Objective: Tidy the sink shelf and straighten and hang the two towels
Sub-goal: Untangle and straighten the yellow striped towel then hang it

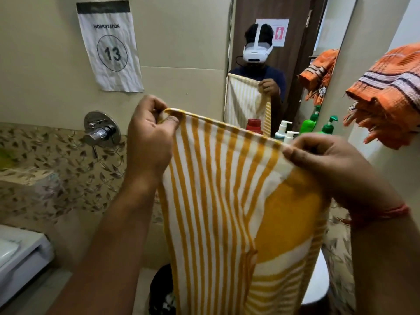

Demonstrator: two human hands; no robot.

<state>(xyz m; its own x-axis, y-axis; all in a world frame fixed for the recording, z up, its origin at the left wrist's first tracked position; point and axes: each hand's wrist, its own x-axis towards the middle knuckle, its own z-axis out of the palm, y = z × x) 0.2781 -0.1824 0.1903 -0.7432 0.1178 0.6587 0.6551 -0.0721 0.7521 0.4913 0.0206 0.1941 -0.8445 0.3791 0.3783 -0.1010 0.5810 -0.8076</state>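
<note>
A yellow-and-white striped towel (pixel 218 201) hangs spread out in front of me, held up by its top edge. My left hand (pixel 150 142) pinches the top left corner. My right hand (pixel 322 160) pinches the top right corner. An orange striped towel (pixel 391 87) hangs bunched up at the right, above the sink shelf. Behind the stretched towel stand bottles: a red cap (pixel 254 125), two white pump bottles (pixel 286 131) and a green pump bottle (pixel 328 127). The shelf itself is hidden by the towel.
A mirror (pixel 291 64) on the wall ahead reflects me and the towels. A chrome tap valve (pixel 102 130) projects from the left wall under a paper sign (pixel 109 46). A white toilet (pixel 20 255) sits at lower left, a dark bin (pixel 162 289) on the floor.
</note>
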